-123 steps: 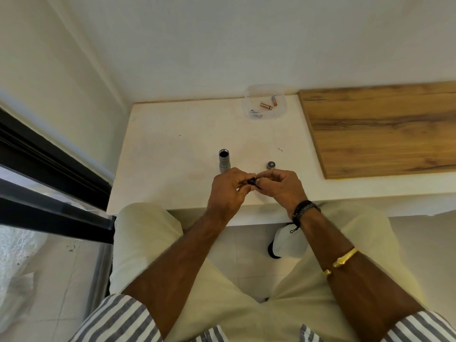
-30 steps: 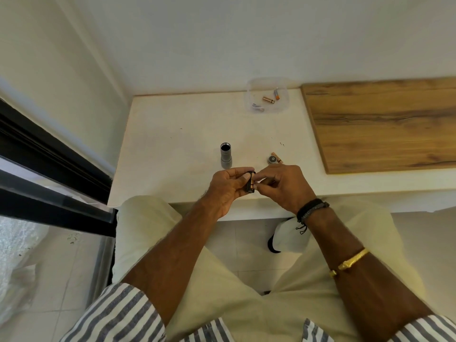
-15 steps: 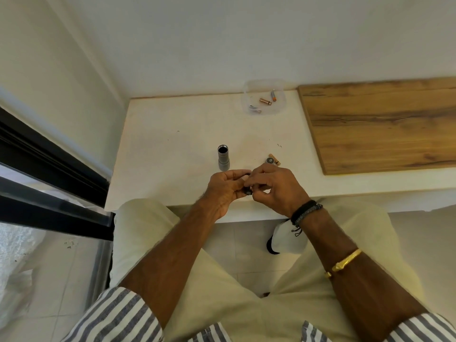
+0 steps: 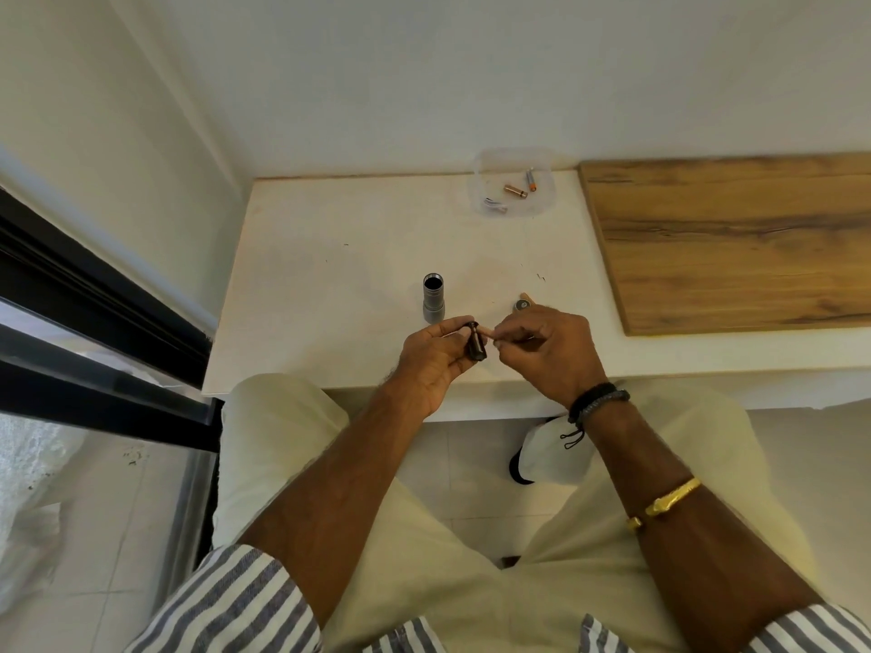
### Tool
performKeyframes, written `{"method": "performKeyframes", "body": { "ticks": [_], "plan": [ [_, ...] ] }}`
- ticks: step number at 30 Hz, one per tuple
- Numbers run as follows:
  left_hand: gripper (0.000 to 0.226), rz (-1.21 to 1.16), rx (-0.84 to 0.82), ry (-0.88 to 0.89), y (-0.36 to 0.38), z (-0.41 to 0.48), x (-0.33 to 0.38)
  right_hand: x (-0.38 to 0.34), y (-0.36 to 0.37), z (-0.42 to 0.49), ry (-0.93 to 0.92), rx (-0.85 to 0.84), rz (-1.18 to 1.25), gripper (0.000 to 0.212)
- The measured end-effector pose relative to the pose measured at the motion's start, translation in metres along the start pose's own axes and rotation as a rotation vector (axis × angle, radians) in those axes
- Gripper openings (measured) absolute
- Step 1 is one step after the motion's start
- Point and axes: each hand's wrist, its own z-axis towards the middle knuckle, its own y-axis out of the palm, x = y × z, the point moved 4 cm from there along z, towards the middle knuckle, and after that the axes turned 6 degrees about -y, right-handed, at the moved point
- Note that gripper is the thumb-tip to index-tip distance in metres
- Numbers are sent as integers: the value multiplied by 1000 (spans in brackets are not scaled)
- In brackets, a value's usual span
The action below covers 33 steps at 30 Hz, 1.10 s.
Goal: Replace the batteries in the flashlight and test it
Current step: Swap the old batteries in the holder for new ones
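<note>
The grey flashlight body (image 4: 433, 299) stands upright on the white table (image 4: 330, 285) with its open end up, just beyond my left hand. My left hand (image 4: 433, 355) grips a black battery holder (image 4: 476, 344) above the table's front edge. My right hand (image 4: 542, 346) pinches a small copper-coloured battery (image 4: 489, 331) whose tip touches the holder's upper end. The round flashlight cap (image 4: 521, 304) lies on the table behind my right hand, with another copper battery (image 4: 527, 297) right next to it.
A clear plastic tray (image 4: 542, 205) at the table's back edge holds three loose batteries. A wooden board (image 4: 730, 242) covers the table's right part. A black window frame (image 4: 94, 299) runs along the left. My knees are under the table edge.
My hands have drawn slightly apart, so the black holder and the battery tip now show between them. Earlier, a battery appeared on the table beside the cap.
</note>
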Motion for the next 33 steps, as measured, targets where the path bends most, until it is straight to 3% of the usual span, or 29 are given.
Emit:
{"method": "performKeyframes", "body": {
  "ticks": [4, 9, 19, 25, 30, 33],
  "plan": [
    [25, -135, -34, -59, 1, -1, -1, 26, -12, 2, 238, 254, 122, 12],
    [35, -83, -63, -36, 6, -3, -1, 68, -17, 7, 485, 415, 145, 12],
    [28, -189, -287, -59, 14, -6, 2, 96, -2, 15, 529, 343, -87, 14],
    [27, -198, -326, -46, 17, -9, 4, 98, 2, 16, 527, 265, -193, 18],
    [25, -193, -291, -35, 14, -9, 6, 87, -1, 14, 530, 312, -137, 21],
    [25, -124, -227, 18, 12, -9, 7, 67, -3, 14, 515, 379, 59, 9]
  ]
}}
